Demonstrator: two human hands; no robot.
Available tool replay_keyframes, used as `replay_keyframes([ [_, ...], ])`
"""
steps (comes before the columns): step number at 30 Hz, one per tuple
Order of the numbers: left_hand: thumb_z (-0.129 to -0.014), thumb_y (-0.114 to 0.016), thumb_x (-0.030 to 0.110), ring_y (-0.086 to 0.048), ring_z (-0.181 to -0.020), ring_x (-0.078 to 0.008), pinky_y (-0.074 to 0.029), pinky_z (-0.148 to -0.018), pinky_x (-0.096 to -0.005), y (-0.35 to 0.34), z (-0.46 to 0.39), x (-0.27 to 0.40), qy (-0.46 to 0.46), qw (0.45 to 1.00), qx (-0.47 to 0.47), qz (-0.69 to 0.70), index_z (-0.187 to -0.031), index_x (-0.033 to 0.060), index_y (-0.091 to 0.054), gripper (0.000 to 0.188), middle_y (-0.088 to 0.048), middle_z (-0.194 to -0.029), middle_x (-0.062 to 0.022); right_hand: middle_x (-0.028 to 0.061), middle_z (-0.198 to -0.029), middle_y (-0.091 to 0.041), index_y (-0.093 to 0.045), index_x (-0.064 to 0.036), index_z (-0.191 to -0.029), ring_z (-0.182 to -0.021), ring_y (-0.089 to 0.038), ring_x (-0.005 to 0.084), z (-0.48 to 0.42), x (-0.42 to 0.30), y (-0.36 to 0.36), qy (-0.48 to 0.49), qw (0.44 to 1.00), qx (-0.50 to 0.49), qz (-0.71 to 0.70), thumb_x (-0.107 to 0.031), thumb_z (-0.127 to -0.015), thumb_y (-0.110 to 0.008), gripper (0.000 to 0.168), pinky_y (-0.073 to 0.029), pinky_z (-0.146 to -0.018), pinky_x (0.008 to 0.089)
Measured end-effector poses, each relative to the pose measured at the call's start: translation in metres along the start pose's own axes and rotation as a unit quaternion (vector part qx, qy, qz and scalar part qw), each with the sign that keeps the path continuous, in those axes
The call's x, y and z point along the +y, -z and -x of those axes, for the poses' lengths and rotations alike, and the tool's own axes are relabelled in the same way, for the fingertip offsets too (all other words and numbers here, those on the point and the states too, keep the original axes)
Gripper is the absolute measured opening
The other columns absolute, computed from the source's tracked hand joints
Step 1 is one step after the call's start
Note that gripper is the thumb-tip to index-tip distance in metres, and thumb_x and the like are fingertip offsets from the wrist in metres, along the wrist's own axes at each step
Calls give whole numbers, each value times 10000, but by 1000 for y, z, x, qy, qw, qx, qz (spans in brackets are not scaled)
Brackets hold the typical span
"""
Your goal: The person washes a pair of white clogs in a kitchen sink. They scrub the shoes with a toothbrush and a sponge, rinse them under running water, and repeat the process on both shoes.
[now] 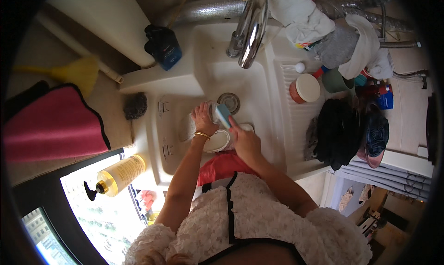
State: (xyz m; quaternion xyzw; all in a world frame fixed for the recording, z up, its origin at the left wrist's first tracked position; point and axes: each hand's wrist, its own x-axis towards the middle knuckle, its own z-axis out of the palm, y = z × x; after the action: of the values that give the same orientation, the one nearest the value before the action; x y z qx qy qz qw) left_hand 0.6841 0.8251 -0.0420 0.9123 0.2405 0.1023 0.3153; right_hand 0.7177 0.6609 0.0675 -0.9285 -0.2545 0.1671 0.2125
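Observation:
Over the white sink (267,115), my left hand (205,120), with a gold bangle on the wrist, grips a clear container (212,108) whose shape is partly hidden by the fingers. Pressed against its right side is the light blue end of a brush or sponge (223,115), held in my right hand (247,141). Below the hands lies a round white lid or tub (217,141); a second round white piece (247,127) is partly covered by my right hand. Red cloth (222,166) shows at the sink's front edge. The drain (229,103) sits just above the container.
A chrome faucet (250,39) reaches over the basin. A white-lidded tub (307,88), white scoop (299,67) and black cloth (336,134) rest on the right ledge. At left are a dark bottle (164,49), a scouring pad (135,106) and a yellow pump bottle (121,174).

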Motion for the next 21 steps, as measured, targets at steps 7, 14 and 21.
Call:
replay_keyframes([
  [7, -506, -767, 122, -432, -1187, -396, -291, -1059, -554, -13, 12, 9, -34, 999, 20, 0, -1299, 101, -459, 851, -495, -1238, -150, 154, -746, -667, -484, -281, -1396, -678, -658, 349, -33, 20, -7, 3, 999, 36, 2, -256, -948, -536, 451, -517, -598, 466],
  [14, -486, -771, 103, -422, -1219, -385, -260, -1092, -543, -12, 10, 7, -11, 1000, 0, 10, -1303, 91, -460, 875, -480, -1299, -151, 67, -851, -716, -478, -265, -1398, -687, -661, 330, -13, 9, 0, 22, 998, 56, -30, -200, -954, -522, 451, -535, -662, 427],
  [21, -533, -791, 163, -412, -1243, -391, -268, -1089, -552, -8, 2, 8, 6, 1000, -13, 0, -1314, 39, -444, 864, -458, -1336, -183, 125, -703, -659, -436, -311, -1428, -629, -648, 324, 19, -13, 8, 14, 997, -34, 68, -182, -926, -572, 536, -519, -597, 438],
])
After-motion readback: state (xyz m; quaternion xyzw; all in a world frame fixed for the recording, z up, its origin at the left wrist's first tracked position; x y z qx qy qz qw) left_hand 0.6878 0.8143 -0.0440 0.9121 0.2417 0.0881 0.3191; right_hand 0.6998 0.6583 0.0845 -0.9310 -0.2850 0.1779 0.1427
